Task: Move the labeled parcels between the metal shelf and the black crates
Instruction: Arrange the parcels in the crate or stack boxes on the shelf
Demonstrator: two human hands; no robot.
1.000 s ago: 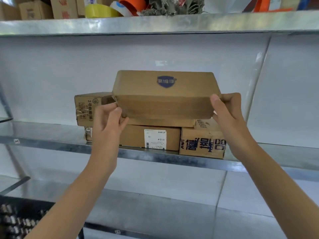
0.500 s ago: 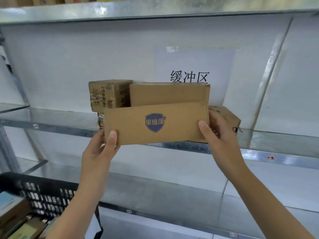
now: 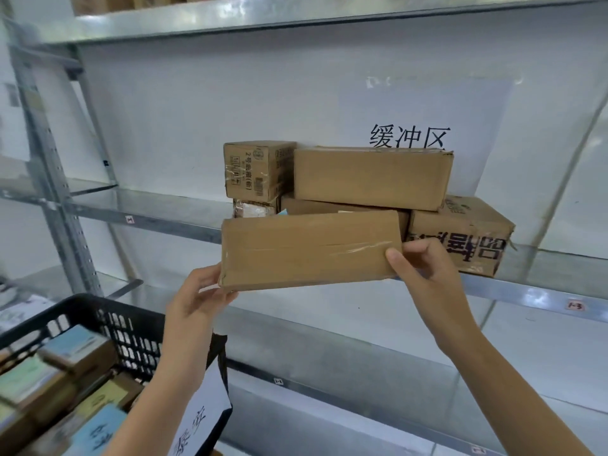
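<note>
- Brown cardboard flat parcel [image 3: 309, 251] is held in the air in front of the middle level of the metal shelf [image 3: 148, 209], touching neither the shelf nor the black crate [image 3: 82, 304].
- Left hand [image 3: 194, 297] pinches the lower left corner, with the thumb along the front bottom edge. The other fingers are behind the parcel, so I cannot tell how they lie.
- Right hand [image 3: 427, 271] grips the right end, thumb pressed on the front face near the lower right corner and fingers curled round the end.
- One hand at each end probably keeps the long thin box steady and easy to turn, perhaps to look for a label. No label shows on the face in view.
- The long axis runs left to right, with the right end a little higher.
- The broad taped face points toward the camera, and the clear tape seam runs along the length.
- Behind it a stack sits on the shelf: a small box [image 3: 256, 172], a long box [image 3: 371, 176] and a printed box [image 3: 460, 235], just under a wall sign [image 3: 409, 138].
- The crate is at lower left, near the left arm, and already holds labeled parcels [image 3: 75, 350]. A paper tag [image 3: 200, 413] hangs on its side.
- Judgement: mid-transfer. The direction is unclear, but the crate looks the likelier target.
</note>
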